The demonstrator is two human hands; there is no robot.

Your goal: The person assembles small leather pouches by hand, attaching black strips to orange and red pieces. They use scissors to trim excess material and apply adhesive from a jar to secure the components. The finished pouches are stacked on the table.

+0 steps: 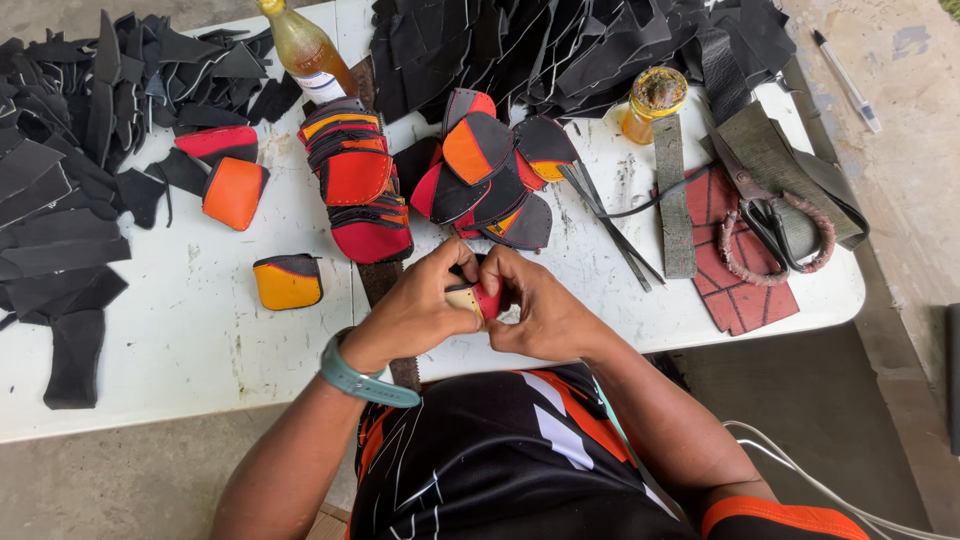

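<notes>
Leather-craft workshop: white tabletop (pixel 200 330) heaped with black cut pieces (pixel 60 150), scissors (pixel 765 205), glue jar (pixel 655 100), red-orange panels (pixel 355 180).

Black leather offcuts (pixel 60 190) heap the white table's (pixel 180 340) left side, beside a stack of red-and-orange pieces (pixel 358 180). Scissors (pixel 765 215) (handles cord-wrapped) lie right, near a small jar (pixel 652 103) and an amber bottle (pixel 305 50).

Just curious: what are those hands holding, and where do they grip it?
Both hands, left and right, pinch one small red-and-tan piece, one on each side.
</notes>
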